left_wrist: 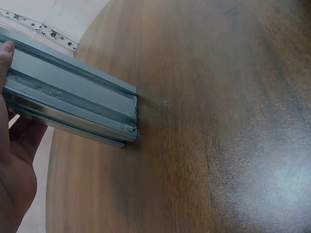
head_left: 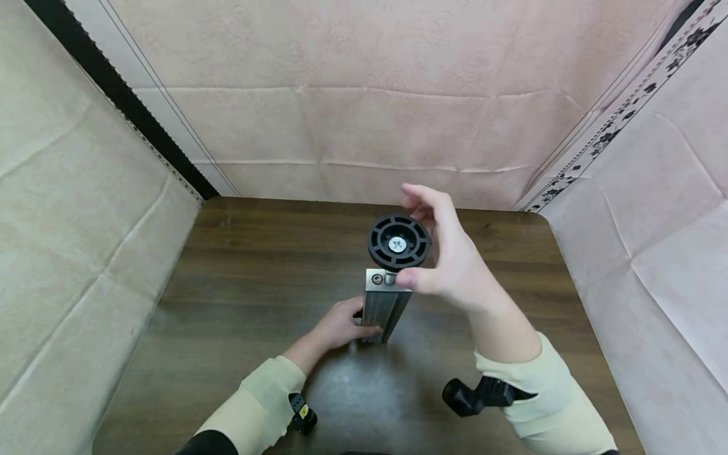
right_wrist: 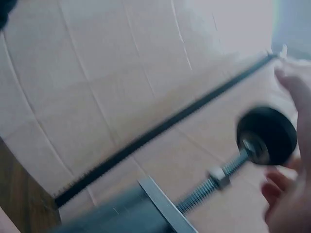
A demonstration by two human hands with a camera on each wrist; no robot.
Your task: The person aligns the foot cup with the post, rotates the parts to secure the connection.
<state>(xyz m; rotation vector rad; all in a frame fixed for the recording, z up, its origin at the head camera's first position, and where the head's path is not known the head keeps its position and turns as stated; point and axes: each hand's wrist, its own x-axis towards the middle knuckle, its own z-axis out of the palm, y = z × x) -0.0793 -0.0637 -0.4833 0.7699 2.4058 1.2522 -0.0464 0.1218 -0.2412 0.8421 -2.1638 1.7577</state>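
Note:
An aluminium extrusion profile (head_left: 382, 313) stands upright on the wooden table. In the left wrist view the lower end of the profile (left_wrist: 73, 87) meets the tabletop. My left hand (head_left: 341, 325) grips its side, the thumb lying across one face. A black round levelling foot (head_left: 398, 243) tops the profile on a threaded rod (right_wrist: 199, 194) that carries a nut (right_wrist: 218, 177). Around the foot's right side is my right hand (head_left: 449, 253), thumb and fingers spread apart. In the right wrist view, blurred, its fingers are beside the foot; whether they touch it I cannot tell.
The brown wooden table (head_left: 256, 265) has rounded far corners. Pale cloth sheets (head_left: 341, 126) hang behind it and on both sides. Black wrist cameras (head_left: 474, 397) are strapped to both sleeves.

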